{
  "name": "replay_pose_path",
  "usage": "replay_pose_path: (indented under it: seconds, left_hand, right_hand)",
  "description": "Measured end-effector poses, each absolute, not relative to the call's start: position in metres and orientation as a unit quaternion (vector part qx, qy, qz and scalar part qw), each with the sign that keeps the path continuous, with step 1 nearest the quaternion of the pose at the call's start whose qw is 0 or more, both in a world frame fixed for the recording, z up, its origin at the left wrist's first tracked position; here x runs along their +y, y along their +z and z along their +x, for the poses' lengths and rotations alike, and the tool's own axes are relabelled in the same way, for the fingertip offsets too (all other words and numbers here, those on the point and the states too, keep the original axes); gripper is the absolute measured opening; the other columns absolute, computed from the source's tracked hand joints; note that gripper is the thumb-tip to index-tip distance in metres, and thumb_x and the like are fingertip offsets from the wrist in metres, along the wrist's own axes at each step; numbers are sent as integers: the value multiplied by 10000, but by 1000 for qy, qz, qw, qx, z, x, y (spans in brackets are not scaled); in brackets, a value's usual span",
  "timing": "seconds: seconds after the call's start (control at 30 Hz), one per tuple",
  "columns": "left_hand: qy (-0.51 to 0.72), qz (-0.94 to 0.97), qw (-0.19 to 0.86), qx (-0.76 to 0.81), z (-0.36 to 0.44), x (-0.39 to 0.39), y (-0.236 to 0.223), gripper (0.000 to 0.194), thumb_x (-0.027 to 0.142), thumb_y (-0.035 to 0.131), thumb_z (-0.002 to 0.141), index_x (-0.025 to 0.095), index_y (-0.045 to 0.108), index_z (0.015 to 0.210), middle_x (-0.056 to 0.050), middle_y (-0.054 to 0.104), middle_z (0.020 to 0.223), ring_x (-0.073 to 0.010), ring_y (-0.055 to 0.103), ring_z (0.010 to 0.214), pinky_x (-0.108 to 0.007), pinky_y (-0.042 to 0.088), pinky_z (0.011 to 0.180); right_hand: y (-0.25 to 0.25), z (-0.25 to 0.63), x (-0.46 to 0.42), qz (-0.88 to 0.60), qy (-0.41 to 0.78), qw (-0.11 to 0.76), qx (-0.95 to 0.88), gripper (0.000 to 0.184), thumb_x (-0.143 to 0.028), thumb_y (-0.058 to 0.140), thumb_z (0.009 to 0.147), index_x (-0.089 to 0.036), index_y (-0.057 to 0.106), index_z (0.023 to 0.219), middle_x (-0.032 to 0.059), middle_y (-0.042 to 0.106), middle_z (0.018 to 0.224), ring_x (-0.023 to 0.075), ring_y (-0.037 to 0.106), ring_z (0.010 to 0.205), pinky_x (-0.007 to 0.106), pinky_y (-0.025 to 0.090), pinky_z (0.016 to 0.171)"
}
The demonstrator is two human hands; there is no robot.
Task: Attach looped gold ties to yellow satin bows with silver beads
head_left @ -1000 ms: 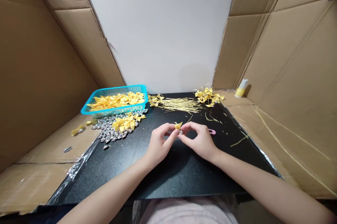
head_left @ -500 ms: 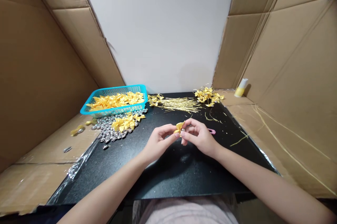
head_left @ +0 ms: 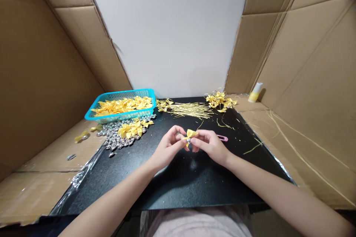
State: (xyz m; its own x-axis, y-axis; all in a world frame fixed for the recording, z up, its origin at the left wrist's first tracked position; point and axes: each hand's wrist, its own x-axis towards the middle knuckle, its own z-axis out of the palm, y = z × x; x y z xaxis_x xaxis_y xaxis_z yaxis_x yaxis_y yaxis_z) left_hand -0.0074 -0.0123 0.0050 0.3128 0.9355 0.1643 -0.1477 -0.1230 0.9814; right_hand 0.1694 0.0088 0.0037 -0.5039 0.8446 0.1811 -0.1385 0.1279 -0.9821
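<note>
Between my two hands, above the middle of the black board, is a yellow ribbon bow (head_left: 191, 133) with a small silver bead (head_left: 188, 141) at its centre. My left hand (head_left: 170, 147) pinches it from the left with thumb and fingers. From the right, the thumb and fingertips of my right hand (head_left: 209, 144) close on the bow and bead. Fingertips cover part of the bow, so any tie on it is hidden. Just beyond my right hand lies a pink snipper-like tool (head_left: 223, 138), partly covered.
A blue basket (head_left: 96, 117) of yellow bows stands at the back left. Silver beads (head_left: 118, 142) and loose bows (head_left: 132, 129) lie before it. Gold ties (head_left: 190, 109) sit at the back, with finished-looking bows (head_left: 219, 101) to their right. A thread cone (head_left: 255, 92) stands far right.
The bow has been turned between my fingers and now stands more upright, with the bead facing me. My left fingers have shifted slightly; more of the pink tool shows.
</note>
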Motion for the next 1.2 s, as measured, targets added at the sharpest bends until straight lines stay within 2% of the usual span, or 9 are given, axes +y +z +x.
replay_pose_path:
  seconds: [0.17, 0.3, 0.67, 0.73, 0.87, 0.93, 1.2]
  left_hand:
    - [474, 654, 460, 368, -9, -17, 7, 144, 259, 589, 883, 184, 469, 904, 28, 589, 743, -95, 581, 649, -228, 449, 658]
    - [469, 711, 374, 368, -10, -21, 8, 116, 234, 573, 893, 182, 470, 901, 14, 591, 789, -94, 582, 664, -220, 454, 653]
    - [486, 631, 528, 296, -10, -18, 5, 107, 247, 585, 876, 181, 500, 872, 22, 587, 766, -91, 563, 626, -219, 477, 607]
    - [480, 658, 496, 299, -11, -19, 7, 62, 235, 564, 890, 181, 532, 888, 12, 605, 786, -101, 581, 663, -230, 481, 644]
    - [467, 756, 325, 324, -13, -20, 10, 76, 190, 593, 874, 180, 612, 947, -22, 654, 873, -135, 609, 808, -257, 470, 774]
    - [460, 777, 277, 327, -14, -19, 10, 95, 173, 606, 863, 179, 630, 955, -30, 668, 888, -141, 616, 819, -258, 468, 782]
    - [451, 792, 256, 322, -14, -19, 10, 164, 144, 615, 844, 178, 680, 990, -35, 668, 805, -144, 616, 752, -263, 471, 725]
  right_hand:
    - [7, 168, 4, -294, 583, 424, -628, 346, -488, 727, 715, -152, 650, 679, -2, 627, 572, 117, 565, 526, 260, 490, 566]
    - [5, 166, 2, -299, 584, 414, -631, 319, -442, 767, 679, -145, 664, 736, 19, 671, 661, 119, 579, 544, 263, 490, 567]
    - [3, 166, 2, -263, 618, 423, -609, 281, -391, 765, 687, -153, 621, 724, 2, 652, 644, 100, 566, 538, 239, 474, 551]
    - [4, 167, 1, -257, 612, 422, -617, 275, -396, 748, 707, -154, 618, 728, 12, 661, 665, 106, 571, 552, 243, 472, 554]
    - [5, 168, -1, -265, 563, 430, -654, 239, -370, 722, 738, -156, 617, 722, -8, 617, 624, 110, 566, 559, 248, 459, 573]
    - [6, 169, -1, -268, 545, 431, -667, 216, -347, 714, 742, -157, 614, 720, -17, 599, 607, 110, 561, 557, 251, 453, 583]
    - [2, 170, -2, -262, 529, 431, -682, 133, -263, 664, 755, -159, 601, 703, -5, 610, 627, 116, 558, 585, 252, 462, 599]
